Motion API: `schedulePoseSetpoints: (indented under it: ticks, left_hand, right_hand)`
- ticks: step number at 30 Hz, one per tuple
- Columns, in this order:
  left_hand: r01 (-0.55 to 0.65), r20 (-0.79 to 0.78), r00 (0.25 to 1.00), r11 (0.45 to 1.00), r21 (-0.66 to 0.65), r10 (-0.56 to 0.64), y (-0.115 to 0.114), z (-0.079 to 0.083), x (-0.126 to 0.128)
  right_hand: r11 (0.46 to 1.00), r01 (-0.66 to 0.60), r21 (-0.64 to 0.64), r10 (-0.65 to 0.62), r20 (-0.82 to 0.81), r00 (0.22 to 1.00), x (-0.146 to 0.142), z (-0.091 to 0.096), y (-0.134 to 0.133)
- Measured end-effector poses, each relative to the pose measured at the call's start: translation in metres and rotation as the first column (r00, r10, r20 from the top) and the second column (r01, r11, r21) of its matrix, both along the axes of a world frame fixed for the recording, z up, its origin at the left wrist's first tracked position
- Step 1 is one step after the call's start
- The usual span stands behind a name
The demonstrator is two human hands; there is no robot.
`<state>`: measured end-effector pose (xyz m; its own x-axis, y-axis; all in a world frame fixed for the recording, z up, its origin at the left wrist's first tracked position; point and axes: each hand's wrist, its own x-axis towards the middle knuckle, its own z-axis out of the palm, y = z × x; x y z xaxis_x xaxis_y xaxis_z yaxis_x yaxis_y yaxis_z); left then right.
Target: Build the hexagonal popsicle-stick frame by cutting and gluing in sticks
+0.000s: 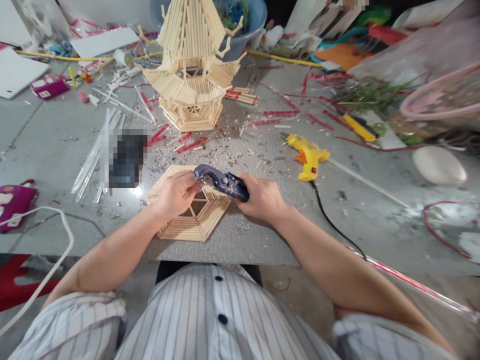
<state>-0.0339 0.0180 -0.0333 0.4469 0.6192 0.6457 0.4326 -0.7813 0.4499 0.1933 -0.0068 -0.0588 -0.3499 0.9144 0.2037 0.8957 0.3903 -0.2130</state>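
My right hand [265, 198] is wrapped round a dark blue hand tool [235, 187] with a curved, scuffed head; it looks like a cutter. The head points left, to the fingertips of my left hand [175, 194]. Those fingers are pinched together, and what they hold is hidden behind the tool's end. Below both hands a hexagonal frame of thin wooden sticks [182, 230] lies flat on the table, partly covered by my left hand. Its layered sticks surround an open middle crossed by spokes.
A stick pagoda [193, 85] stands behind the frame. To the right lies a yellow glue gun [309, 157] with its black cord. A blurred dark object [127, 159] and clear glue sticks [92, 155] are at left. Scraps litter the grey table [262, 245]; a white mouse-like object [439, 165] sits far right.
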Motion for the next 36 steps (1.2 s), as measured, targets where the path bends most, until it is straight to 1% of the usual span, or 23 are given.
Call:
schedulePoseSetpoints:
  ticks: [5,11,14,16,18,21,28,36]
  left_hand:
    - [-0.027,-0.039,0.999,1.000,-0.005,0.027,-0.0003,-0.0010,-0.0007]
    - [-0.008,-0.051,0.999,1.000,-0.024,0.006,-0.0006,-0.0018,-0.0006]
    - [-0.014,-0.053,0.999,0.999,-0.039,0.012,-0.0008,-0.0016,0.0000]
    - [-0.022,-0.062,0.998,0.999,-0.027,0.020,-0.0009,-0.0011,0.0003]
    - [-0.024,-0.070,0.997,1.000,0.014,0.025,-0.0009,-0.0004,0.0004]
    - [-0.038,-0.076,0.996,0.998,0.044,0.041,-0.0009,0.0001,0.0004]
    - [-0.044,-0.067,0.997,0.999,0.019,0.046,-0.0012,-0.0010,-0.0003]
    - [-0.037,-0.057,0.998,0.999,0.031,0.039,-0.0014,-0.0023,0.0000]
  right_hand:
    - [0.995,-0.065,0.078,0.068,-0.035,0.997,-0.0001,0.0006,0.0033]
    - [0.986,-0.109,0.127,0.115,-0.045,0.992,0.0034,-0.0022,0.0056]
    - [0.984,-0.121,0.131,0.130,-0.061,0.990,0.0044,-0.0043,0.0057]
    - [0.983,-0.127,0.135,0.137,-0.067,0.988,0.0043,-0.0049,0.0058]
    - [0.982,-0.124,0.143,0.134,-0.065,0.989,0.0039,-0.0047,0.0057]
    - [0.985,-0.114,0.129,0.123,-0.063,0.990,0.0033,-0.0039,0.0054]
    - [0.991,-0.108,0.085,0.112,-0.049,0.992,0.0035,-0.0023,0.0051]
    - [0.995,-0.095,0.041,0.096,-0.026,0.995,0.0021,0.0016,0.0040]
